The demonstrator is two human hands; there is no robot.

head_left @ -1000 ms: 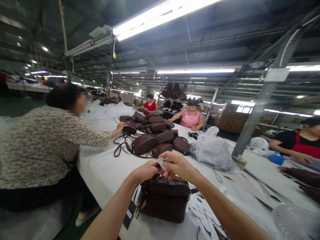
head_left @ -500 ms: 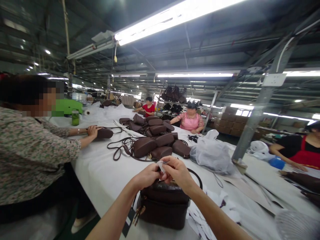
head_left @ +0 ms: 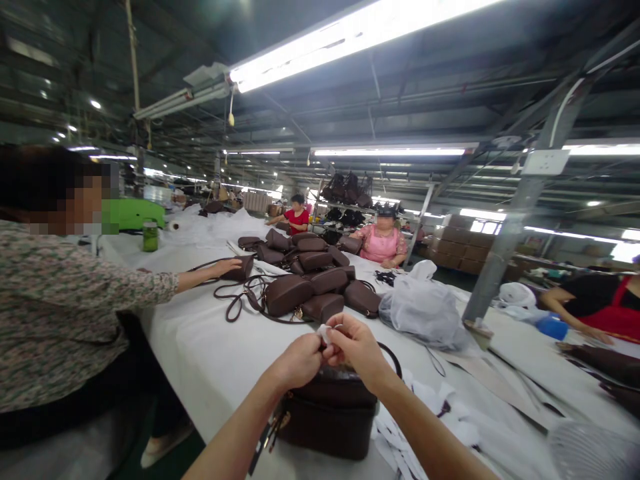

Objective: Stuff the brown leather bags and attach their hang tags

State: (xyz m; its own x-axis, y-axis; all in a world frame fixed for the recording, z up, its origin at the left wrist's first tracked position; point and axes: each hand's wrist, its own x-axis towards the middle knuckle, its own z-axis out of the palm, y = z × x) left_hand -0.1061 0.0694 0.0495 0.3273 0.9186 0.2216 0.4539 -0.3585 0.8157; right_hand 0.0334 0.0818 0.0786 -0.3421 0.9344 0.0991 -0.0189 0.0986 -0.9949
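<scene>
A dark brown handbag (head_left: 327, 423) stands upright on the white-covered table in front of me, its handle curving up on the right. Just above its top, my left hand (head_left: 301, 360) and my right hand (head_left: 356, 350) meet with fingertips pinched together. Between them is a small piece of white material (head_left: 325, 333), perhaps paper or tissue; most of it is hidden by my fingers. Gold-coloured zip pulls (head_left: 275, 427) hang at the bag's left side, by a dark tag.
Beyond my hands lies a heap of brown bags (head_left: 310, 283) with straps. A clear plastic bag (head_left: 423, 310) sits to the right, white strips (head_left: 395, 443) beside the handbag. At left a co-worker (head_left: 75, 293) reaches across the table; other people work farther back and right.
My hands stay together above the handbag, shifting only slightly. The co-worker at left has moved a brown bag to the right, toward the heap, with one arm now stretched out.
</scene>
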